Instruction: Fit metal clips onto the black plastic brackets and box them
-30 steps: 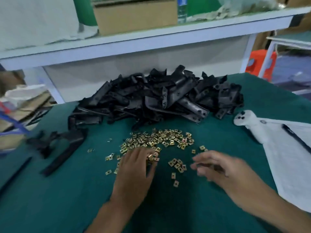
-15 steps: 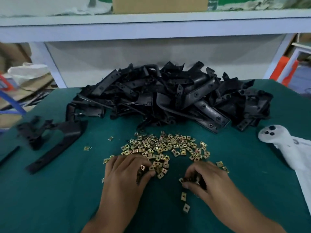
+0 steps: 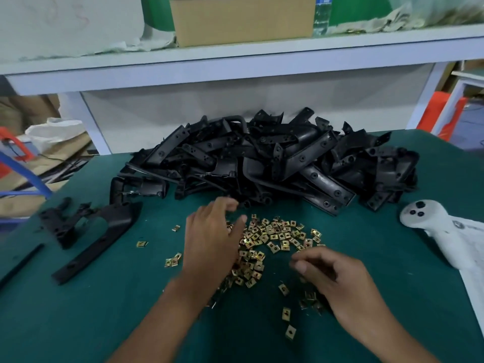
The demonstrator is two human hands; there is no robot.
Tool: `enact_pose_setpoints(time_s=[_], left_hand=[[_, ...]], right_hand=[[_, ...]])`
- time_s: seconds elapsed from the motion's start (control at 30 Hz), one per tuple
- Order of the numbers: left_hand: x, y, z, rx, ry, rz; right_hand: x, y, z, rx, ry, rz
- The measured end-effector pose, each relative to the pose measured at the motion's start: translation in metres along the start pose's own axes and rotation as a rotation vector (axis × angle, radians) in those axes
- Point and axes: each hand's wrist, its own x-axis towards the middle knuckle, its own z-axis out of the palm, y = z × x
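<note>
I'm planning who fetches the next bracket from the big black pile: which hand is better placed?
Probably the left hand: it reaches forward over the metal clips, fingers near the bracket pile. The right hand sits nearer the body, fingers curled.

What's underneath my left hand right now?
Small brass-coloured metal clips spread on the green table mat continue under the left hand; how many it covers is hidden.

Nothing really readable here. The bottle point(image 3: 321, 14) up on the shelf point(image 3: 235, 56) has a label, and the white sheet point(image 3: 468, 247) at the right has a faint round mark, but both are too blurry to make out.
</note>
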Motion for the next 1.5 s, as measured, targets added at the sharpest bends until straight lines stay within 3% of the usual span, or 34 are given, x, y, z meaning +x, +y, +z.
enact_pose_setpoints(time_s=[0.13, 0.2, 0.33, 0.47, 0.57, 0.67, 0.73, 0.8, 0.87, 0.93, 1.0, 1.1, 1.2, 1.37, 1.5], left_hand=[[0.073, 0.0, 0.007, 0.116, 0.028, -0.057], [0.099, -0.004, 0.012, 0.203, -0.042, -0.07], [0.125, -0.017, 0.022, 0.353, -0.159, -0.011], [0.12, -0.028, 0.016, 0.372, 0.045, 0.124], [0.116, -0.024, -0.005, 0.175, 0.3, 0.112], [0.1, -0.002, -0.045, -0.265, 0.586, 0.026], [0.077, 0.014, -0.069, -0.58, 0.669, -0.06], [0.045, 0.025, -0.078, -1.045, 0.525, -0.327], [0.003, 0.036, -0.076, -1.4, 0.114, -0.657], [-0.037, 0.045, -0.064, -1.423, -0.224, -0.827], [-0.063, 0.046, -0.051, -1.35, -0.398, -0.863], [-0.076, 0.039, -0.038, -1.342, -0.606, -0.835], [-0.082, 0.026, -0.03, -1.299, -0.704, -0.731], [-0.082, 0.019, -0.028, -1.177, -0.667, -0.438], [-0.08, 0.016, -0.037, -0.855, -0.6, -0.222]], right_hand=[[0.008, -0.001, -0.008, 0.626, -0.019, 0.319], [0.011, -0.001, -0.009, 0.866, -0.034, 0.419], [0.016, -0.001, -0.009, 0.929, -0.045, 0.474], [0.017, 0.0, -0.011, 0.887, -0.077, 0.47], [0.018, 0.002, -0.009, 0.837, -0.1, 0.442], [0.019, 0.004, -0.008, 0.796, -0.102, 0.412], [0.018, 0.005, -0.008, 0.789, -0.116, 0.391], [0.016, 0.003, -0.009, 0.744, -0.135, 0.363], [0.013, 0.001, -0.009, 0.691, -0.147, 0.343], [0.009, -0.002, -0.01, 0.657, -0.175, 0.317], [0.005, -0.005, -0.01, 0.574, -0.189, 0.287], [-0.001, -0.008, -0.008, 0.499, -0.188, 0.238], [-0.004, -0.009, -0.005, 0.517, -0.205, 0.19], [-0.007, -0.005, 0.0, 0.415, -0.265, 0.099], [-0.006, -0.004, 0.001, 0.447, -0.245, 0.09]])
